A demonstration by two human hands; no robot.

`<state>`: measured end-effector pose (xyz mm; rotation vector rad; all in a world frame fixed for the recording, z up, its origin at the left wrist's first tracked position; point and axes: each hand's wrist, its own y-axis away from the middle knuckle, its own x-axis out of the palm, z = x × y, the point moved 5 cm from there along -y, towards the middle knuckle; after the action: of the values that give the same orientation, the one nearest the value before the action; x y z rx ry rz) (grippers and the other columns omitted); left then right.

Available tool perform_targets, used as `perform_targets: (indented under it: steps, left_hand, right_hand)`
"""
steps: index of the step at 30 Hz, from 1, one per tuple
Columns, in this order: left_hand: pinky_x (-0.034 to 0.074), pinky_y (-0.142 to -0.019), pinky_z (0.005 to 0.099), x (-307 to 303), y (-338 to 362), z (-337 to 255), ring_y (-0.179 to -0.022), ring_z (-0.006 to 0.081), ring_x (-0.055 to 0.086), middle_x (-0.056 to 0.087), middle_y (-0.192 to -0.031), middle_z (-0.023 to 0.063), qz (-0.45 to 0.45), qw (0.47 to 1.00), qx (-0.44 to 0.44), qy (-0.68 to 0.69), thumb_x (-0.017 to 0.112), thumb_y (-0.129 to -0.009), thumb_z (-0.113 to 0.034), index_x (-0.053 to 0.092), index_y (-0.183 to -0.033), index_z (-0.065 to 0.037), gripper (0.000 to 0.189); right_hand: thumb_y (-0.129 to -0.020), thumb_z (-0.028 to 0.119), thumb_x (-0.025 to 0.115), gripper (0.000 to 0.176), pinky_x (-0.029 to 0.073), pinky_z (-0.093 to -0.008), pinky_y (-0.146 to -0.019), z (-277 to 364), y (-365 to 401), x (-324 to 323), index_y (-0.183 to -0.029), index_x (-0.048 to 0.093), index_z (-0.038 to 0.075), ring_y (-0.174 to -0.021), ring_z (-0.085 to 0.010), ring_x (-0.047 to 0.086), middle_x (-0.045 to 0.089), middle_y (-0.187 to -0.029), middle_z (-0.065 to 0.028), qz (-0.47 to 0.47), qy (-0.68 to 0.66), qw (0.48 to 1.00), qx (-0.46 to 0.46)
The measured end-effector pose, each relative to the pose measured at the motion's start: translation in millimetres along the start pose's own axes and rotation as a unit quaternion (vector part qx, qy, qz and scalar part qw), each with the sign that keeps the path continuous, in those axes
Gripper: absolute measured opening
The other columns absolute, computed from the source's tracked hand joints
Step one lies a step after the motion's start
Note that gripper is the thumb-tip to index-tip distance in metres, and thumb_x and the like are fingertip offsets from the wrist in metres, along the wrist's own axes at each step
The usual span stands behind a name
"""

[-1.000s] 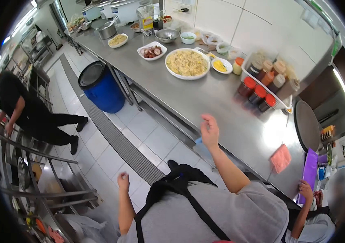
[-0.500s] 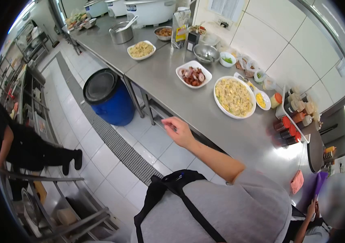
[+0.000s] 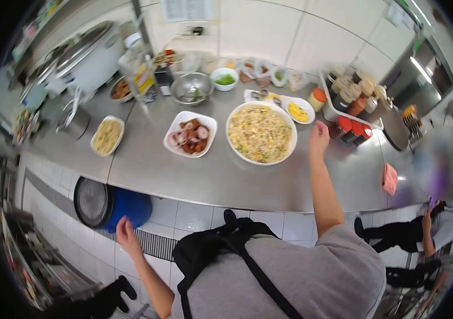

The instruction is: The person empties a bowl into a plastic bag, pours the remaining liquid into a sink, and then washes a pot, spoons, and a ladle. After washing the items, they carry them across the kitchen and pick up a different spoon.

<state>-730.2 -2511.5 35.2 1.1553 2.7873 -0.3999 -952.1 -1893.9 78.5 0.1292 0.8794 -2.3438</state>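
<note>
My right hand [image 3: 319,139] is over the steel counter, between the small white dish of chopped yellow food [image 3: 299,111] and the red-lidded jars [image 3: 342,126]. Its fingers are loosely bent and nothing shows in them. My left hand [image 3: 127,234] hangs in front of the counter, near the blue barrel [image 3: 131,208], with fingers slightly apart and no object visible. A large white bowl of fried rice [image 3: 261,133] stands left of my right hand. Farther left are a square white dish of browned meat with onion rings [image 3: 190,135] and a smaller dish of rice-like food [image 3: 108,136].
At the back stand a metal bowl [image 3: 192,89], a bowl of chopped greens [image 3: 225,80] and a basket of bottles [image 3: 351,95]. A pink cloth [image 3: 389,179] lies at the right. Large cookers [image 3: 91,53] line the far left. Another person [image 3: 439,226] stands at right; someone's dark-clothed legs [image 3: 101,297] show lower left.
My view has turned right to face the counter. My right hand has moved from in front of the counter edge to above it, near the yellow food. My left hand has come into view.
</note>
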Motion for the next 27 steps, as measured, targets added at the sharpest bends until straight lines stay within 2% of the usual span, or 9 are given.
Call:
perform_targets:
  steps: [3, 7, 9, 15, 17, 20, 22, 24, 27]
  left_hand:
    - [0.046, -0.054, 0.0249, 173, 12, -74, -0.062, 0.0110, 0.055, 0.057, -0.072, 0.0053, 0.335, 0.920, -0.159, 0.127, 0.047, -0.084, -0.017, 0.054, -0.099, -0.002, 0.022]
    - [0.048, -0.056, 0.0274, 321, 71, -73, -0.065, 0.0157, 0.057, 0.055, -0.092, 0.0112, 0.549, 0.782, -0.280, 0.098, 0.042, -0.086, -0.023, 0.021, -0.129, -0.011, 0.049]
    - [0.049, -0.055, 0.0271, 360, 64, -68, -0.069, 0.0174, 0.057, 0.050, -0.104, 0.0133, 0.497, 0.805, -0.303, 0.116, 0.040, -0.086, -0.017, 0.000, -0.132, -0.015, 0.062]
    - [0.050, -0.052, 0.0245, 384, 54, -68, -0.078, 0.0172, 0.057, 0.048, -0.108, 0.0133, 0.506, 0.833, -0.200, 0.103, 0.035, -0.083, -0.006, -0.004, -0.132, -0.018, 0.064]
    - [0.051, -0.053, 0.0247, 380, 54, -69, -0.078, 0.0168, 0.057, 0.048, -0.108, 0.0132, 0.500, 0.831, -0.207, 0.130, 0.036, -0.083, -0.006, -0.005, -0.132, -0.018, 0.065]
    - [0.051, -0.056, 0.0257, 373, 61, -73, -0.078, 0.0174, 0.057, 0.048, -0.108, 0.0138, 0.513, 0.812, -0.244, 0.132, 0.038, -0.084, -0.006, -0.006, -0.132, -0.016, 0.067]
    - [0.050, -0.056, 0.0273, 369, 75, -78, -0.077, 0.0171, 0.056, 0.054, -0.097, 0.0133, 0.589, 0.790, -0.157, 0.067, 0.040, -0.084, -0.008, -0.011, -0.131, -0.014, 0.070]
    - [0.049, -0.055, 0.0342, 370, 65, -103, -0.073, 0.0226, 0.059, 0.058, -0.083, 0.0163, 0.609, 0.778, -0.154, -0.014, 0.042, -0.083, -0.011, 0.004, -0.132, -0.009, 0.062]
    - [0.046, -0.058, 0.0351, 396, 35, -122, -0.055, 0.0264, 0.058, 0.058, -0.059, 0.0116, 0.637, 0.725, 0.139, -0.223, 0.047, -0.080, -0.024, 0.045, -0.113, -0.003, 0.039]
  right_hand:
    - [-0.082, 0.012, 0.045, 0.025, 0.047, -0.0253, -0.049, -72, -9, 4, -0.104, 0.045, 0.001, -0.056, -0.0159, 0.055, 0.055, -0.082, -0.0103, 0.075, -0.145, 0.920, 0.357]
    - [-0.083, 0.017, 0.044, 0.025, 0.048, -0.0267, -0.046, -80, -32, 33, -0.103, 0.046, 0.002, -0.056, -0.0167, 0.057, 0.056, -0.074, -0.0098, 0.101, -0.197, 0.866, 0.449]
    - [-0.082, 0.017, 0.045, 0.023, 0.048, -0.0273, -0.044, -84, -45, 45, -0.098, 0.051, 0.001, -0.052, -0.0185, 0.057, 0.057, -0.070, -0.0124, 0.179, -0.131, 0.890, 0.399]
    - [-0.076, 0.012, 0.049, 0.018, 0.049, -0.0312, -0.045, -78, -52, 6, -0.084, 0.054, -0.004, -0.053, -0.0219, 0.059, 0.059, -0.066, -0.0139, 0.219, 0.058, 0.912, 0.342]
    - [-0.074, 0.010, 0.049, 0.016, 0.048, -0.0363, -0.056, -81, -58, -9, -0.083, 0.055, -0.003, -0.059, -0.0286, 0.058, 0.058, -0.065, -0.0138, 0.183, 0.346, 0.920, 0.022]
    - [-0.073, 0.010, 0.049, 0.015, 0.045, -0.0393, -0.065, 15, -72, 1, -0.080, 0.057, 0.000, -0.067, -0.0341, 0.056, 0.058, -0.068, -0.0162, 0.056, 0.352, 0.921, -0.155]
    - [-0.072, 0.011, 0.050, 0.015, 0.044, -0.0406, -0.064, 36, -73, 42, -0.076, 0.058, 0.000, -0.067, -0.0337, 0.055, 0.059, -0.070, -0.0165, 0.170, 0.195, 0.950, -0.175]
    - [-0.067, 0.018, 0.056, 0.021, 0.045, -0.0388, -0.066, -8, -71, 109, -0.076, 0.060, 0.000, -0.071, -0.0326, 0.057, 0.060, -0.077, -0.0161, 0.388, 0.262, 0.880, -0.072]
    - [-0.063, 0.024, 0.059, 0.028, 0.046, -0.0371, -0.069, -15, -74, 146, -0.076, 0.061, -0.001, -0.076, -0.0310, 0.058, 0.061, -0.081, -0.0167, 0.510, 0.367, 0.778, -0.018]
